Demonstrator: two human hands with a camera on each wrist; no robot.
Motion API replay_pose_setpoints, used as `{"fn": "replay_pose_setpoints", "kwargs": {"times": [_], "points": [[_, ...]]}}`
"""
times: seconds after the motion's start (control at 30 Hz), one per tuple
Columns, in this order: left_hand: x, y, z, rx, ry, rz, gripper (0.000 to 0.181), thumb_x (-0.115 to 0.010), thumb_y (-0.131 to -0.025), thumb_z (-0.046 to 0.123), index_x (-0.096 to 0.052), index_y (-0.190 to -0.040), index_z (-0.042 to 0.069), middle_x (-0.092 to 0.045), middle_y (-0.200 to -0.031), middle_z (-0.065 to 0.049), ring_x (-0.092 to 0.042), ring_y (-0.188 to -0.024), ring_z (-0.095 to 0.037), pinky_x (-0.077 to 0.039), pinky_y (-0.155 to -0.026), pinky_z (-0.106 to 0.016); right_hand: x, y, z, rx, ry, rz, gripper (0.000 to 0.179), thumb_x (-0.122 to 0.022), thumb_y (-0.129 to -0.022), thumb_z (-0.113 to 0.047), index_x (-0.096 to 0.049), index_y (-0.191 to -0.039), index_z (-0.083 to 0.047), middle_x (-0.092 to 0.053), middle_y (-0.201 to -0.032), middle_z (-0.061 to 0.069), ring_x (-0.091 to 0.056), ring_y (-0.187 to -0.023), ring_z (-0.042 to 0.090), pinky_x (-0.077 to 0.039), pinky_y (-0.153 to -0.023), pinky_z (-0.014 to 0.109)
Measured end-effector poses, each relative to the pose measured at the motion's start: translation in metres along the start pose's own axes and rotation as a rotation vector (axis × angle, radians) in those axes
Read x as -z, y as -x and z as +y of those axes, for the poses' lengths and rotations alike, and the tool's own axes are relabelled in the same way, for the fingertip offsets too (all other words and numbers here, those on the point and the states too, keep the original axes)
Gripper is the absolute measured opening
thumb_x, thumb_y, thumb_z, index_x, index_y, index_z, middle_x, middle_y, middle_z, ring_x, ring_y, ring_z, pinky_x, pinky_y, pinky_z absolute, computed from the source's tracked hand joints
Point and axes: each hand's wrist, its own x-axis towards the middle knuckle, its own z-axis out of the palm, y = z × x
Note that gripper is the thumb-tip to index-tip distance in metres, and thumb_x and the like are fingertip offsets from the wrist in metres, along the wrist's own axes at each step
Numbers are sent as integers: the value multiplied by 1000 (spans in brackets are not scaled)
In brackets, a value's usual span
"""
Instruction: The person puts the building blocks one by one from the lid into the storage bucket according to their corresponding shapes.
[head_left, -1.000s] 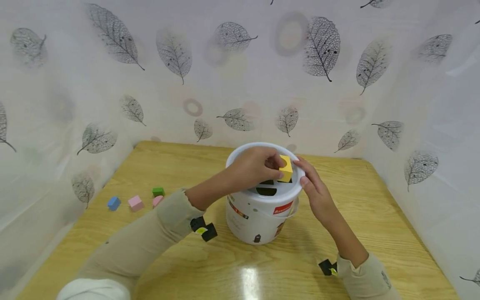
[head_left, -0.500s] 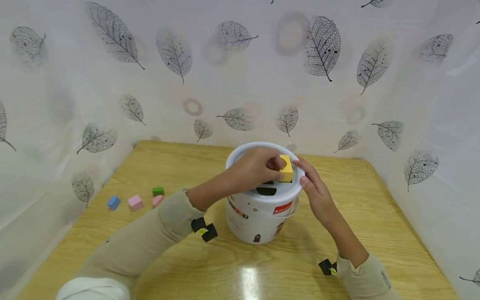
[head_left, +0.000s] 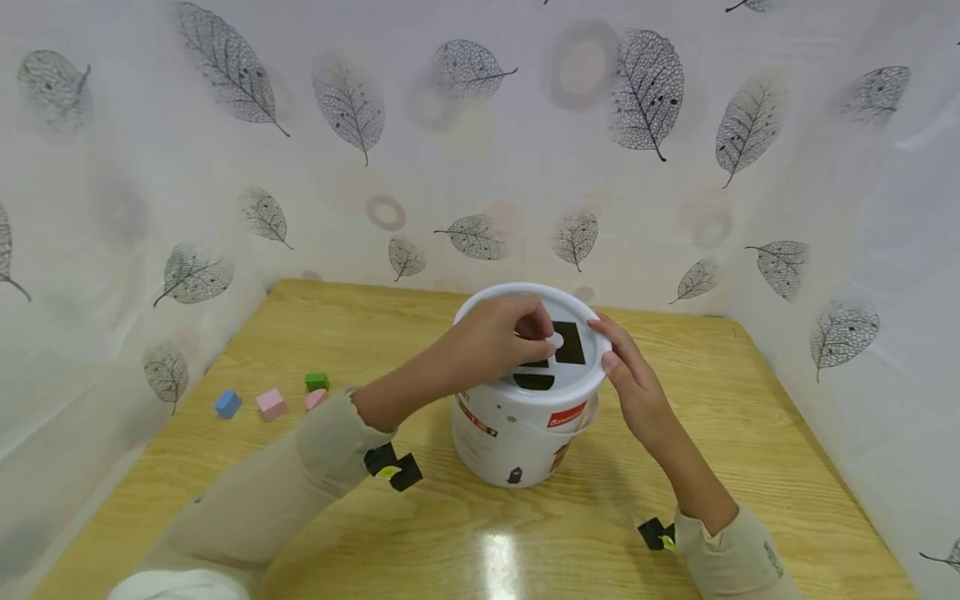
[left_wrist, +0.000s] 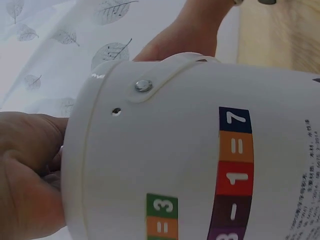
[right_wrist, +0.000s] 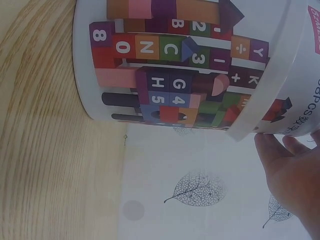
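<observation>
A white toy bucket [head_left: 487, 450] stands upright on the table, its white lid [head_left: 581, 383] pierced by dark shaped holes. Over the lid is my left hand [head_left: 498, 337], fingers bent and no block between them. Its fingertips are right by a small pale round spot [head_left: 556, 340] beside the square hole [head_left: 572, 343]. My right hand [head_left: 637, 387] holds the bucket's right rim with thumb and fingers. In the right wrist view, that hand's fingers [right_wrist: 272, 150] lie at the lid's edge. The bucket wall [left_wrist: 135, 150] mostly hides the left fingertips in the left wrist view.
Left of the bucket, on the wooden table [head_left: 420, 542], lie a blue block [head_left: 227, 404], a pink block [head_left: 272, 404], a green block [head_left: 317, 382] and a pink rounded piece [head_left: 316, 399]. Leaf-patterned sheeting [head_left: 480, 150] encloses the back and sides.
The yellow block that my left hand held over the square hole is gone from sight, and the hole shows dark. My left hand has drawn slightly left; the right hand stays on the rim.
</observation>
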Motion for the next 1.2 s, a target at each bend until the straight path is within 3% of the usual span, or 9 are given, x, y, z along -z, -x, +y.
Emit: {"fn": "replay_pose_setpoints", "kwargs": {"times": [0.17, 0.3, 0.47, 0.57, 0.73, 0.97, 1.2], "points": [[11, 14, -13, -12, 70, 77, 11, -72, -95, 20, -68, -104, 14, -68, -104, 5, -66, -99, -8, -56, -88, -26, -1, 0, -1, 15, -5, 3, 44, -31, -110, -12, -38, -153, -7, -25, -165, 11, -29, -148, 7, -31, -112, 12], [24, 30, -25, -58, 116, 130, 17, -69, -97, 19, -69, -112, 12, -66, -112, 3, -65, -105, -10, -55, -94, -27, 0, 0, -1, 17, -14, 8, 44, -31, -109, -13, -38, -153, -6, -26, -165, 10, -29, -148, 7, -31, -112, 12], [41, 50, -44, -133, 116, 204, 21, -68, -98, 19, -68, -117, 11, -65, -116, 2, -64, -106, -13, -55, -96, -33, 0, 1, -1, 16, -12, 8, 44, -31, -109, -13, -38, -152, -6, -26, -165, 9, -30, -147, 7, -31, -111, 12], [50, 62, -58, -136, 105, 259, 22, -68, -98, 19, -67, -118, 11, -66, -118, 1, -63, -107, -13, -54, -97, -34, 0, 1, -1, 18, -7, 7, 44, -31, -109, -12, -38, -153, -6, -26, -165, 9, -30, -147, 7, -32, -111, 12], [65, 84, -80, -72, 46, 345, 24, -67, -99, 21, -66, -121, 12, -65, -119, 0, -63, -107, -11, -53, -95, -25, -1, 0, 0, 11, -6, 6, 44, -32, -110, -13, -38, -153, -6, -26, -165, 8, -31, -147, 6, -32, -111, 12], [84, 122, -113, 87, -63, 431, 28, -62, -102, 28, -64, -128, 17, -61, -127, 1, -59, -109, -5, -46, -95, -13, -1, -1, 1, 20, -13, 4, 44, -32, -110, -13, -38, -153, -6, -26, -165, 8, -30, -147, 7, -32, -112, 13], [103, 160, -156, 212, -148, 517, 35, -60, -103, 31, -61, -133, 13, -58, -130, -3, -52, -104, 7, -41, -88, -8, 0, 0, 2, 13, -8, 5, 44, -31, -110, -14, -38, -153, -8, -25, -166, 12, -28, -149, 8, -31, -113, 13]]}}
